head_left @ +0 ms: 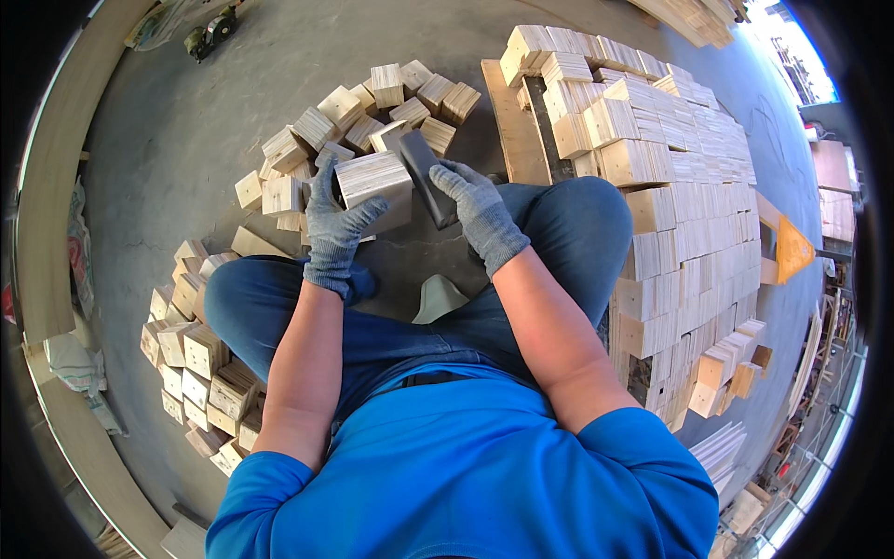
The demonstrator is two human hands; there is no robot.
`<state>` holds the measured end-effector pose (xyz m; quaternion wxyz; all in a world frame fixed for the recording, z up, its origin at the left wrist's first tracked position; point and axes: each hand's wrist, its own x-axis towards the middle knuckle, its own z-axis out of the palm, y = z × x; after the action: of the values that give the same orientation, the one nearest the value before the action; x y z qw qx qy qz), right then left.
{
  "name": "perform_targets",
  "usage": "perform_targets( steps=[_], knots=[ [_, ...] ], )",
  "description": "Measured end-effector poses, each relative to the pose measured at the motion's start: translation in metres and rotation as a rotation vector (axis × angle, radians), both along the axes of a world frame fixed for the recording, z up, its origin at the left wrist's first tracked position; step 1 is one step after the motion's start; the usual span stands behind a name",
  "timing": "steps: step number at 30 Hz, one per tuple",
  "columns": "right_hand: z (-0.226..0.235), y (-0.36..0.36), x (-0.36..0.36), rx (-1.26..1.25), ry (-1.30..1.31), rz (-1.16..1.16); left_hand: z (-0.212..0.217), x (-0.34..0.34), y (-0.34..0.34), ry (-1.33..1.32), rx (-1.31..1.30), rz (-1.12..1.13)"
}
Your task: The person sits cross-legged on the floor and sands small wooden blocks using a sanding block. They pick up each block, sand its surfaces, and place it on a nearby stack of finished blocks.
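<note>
Between my knees, my left hand (pixel 335 231) in a grey knit glove grips a squared block of layered plywood (pixel 374 179), thumb on its near side and fingers along its left. My right hand (pixel 480 212), gloved the same way, is closed on a dark, flat, oblong block (pixel 428 179) that looks like a sanding block. It is held tilted, close to the plywood block's right side; whether the two touch I cannot tell. The right fingertips are partly hidden behind the dark block.
Loose plywood blocks (pixel 342 108) lie heaped ahead on the grey concrete floor (pixel 251 65). Another pile (pixel 205 349) sits by my left knee. Stacked blocks (pixel 694 224) rise on a wooden pallet (pixel 517 121) at my right, beside a yellow-orange triangular piece (pixel 793 252).
</note>
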<state>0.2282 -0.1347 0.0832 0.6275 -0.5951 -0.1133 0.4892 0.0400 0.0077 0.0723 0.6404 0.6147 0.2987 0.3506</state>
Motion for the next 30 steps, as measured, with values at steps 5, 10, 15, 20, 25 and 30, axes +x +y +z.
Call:
perform_targets(
  steps=[5,10,15,20,25,30],
  knots=[
    [0.024,0.001,0.002,0.075,-0.081,0.031,-0.001,-0.001,-0.002,0.115,0.024,-0.031],
    [-0.013,-0.003,-0.003,0.128,-0.089,0.048,-0.002,0.005,-0.004,0.025,-0.068,0.000],
    [-0.036,-0.001,-0.014,-0.101,-0.333,0.105,-0.002,0.008,0.001,-0.116,-0.251,0.079],
    [-0.020,0.007,-0.022,-0.083,0.126,-0.122,-0.006,0.008,-0.001,-0.090,-0.202,0.178],
    [-0.024,0.007,-0.025,-0.035,0.111,-0.155,-0.012,0.009,-0.001,0.165,-0.203,0.138],
    [-0.047,0.010,-0.003,-0.124,0.433,-0.252,-0.026,0.000,0.017,-0.094,-0.407,0.130]
  ],
)
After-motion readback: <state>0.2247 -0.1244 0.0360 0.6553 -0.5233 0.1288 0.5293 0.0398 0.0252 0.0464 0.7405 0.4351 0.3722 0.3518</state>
